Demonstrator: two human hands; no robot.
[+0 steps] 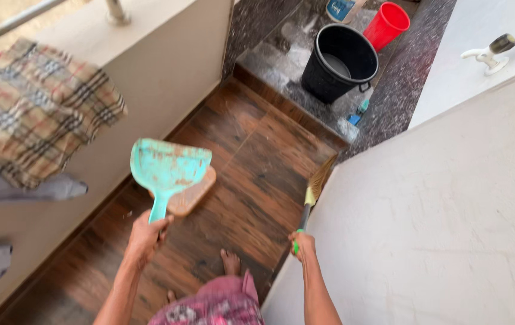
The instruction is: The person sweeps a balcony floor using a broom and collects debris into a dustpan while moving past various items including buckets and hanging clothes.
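A turquoise dustpan (170,168) is held up at centre frame, its handle gripped by the left hand (146,238). A broom (313,192) is grasped by the right hand (302,244), its bristles kept against the white wall (450,210). Beneath the dustpan a small wooden board (192,195) is seen on the brown plank floor (251,180). At upper right a black bucket (338,63) and red mug (387,25) are set on granite. A checked cloth (28,108) is draped at upper left.

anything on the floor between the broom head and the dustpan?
Nothing visible. The broom in the right hand sits against the white wall; the turquoise dustpan in the left hand is raised over a tan board. Only bare wood-look floor lies between them.
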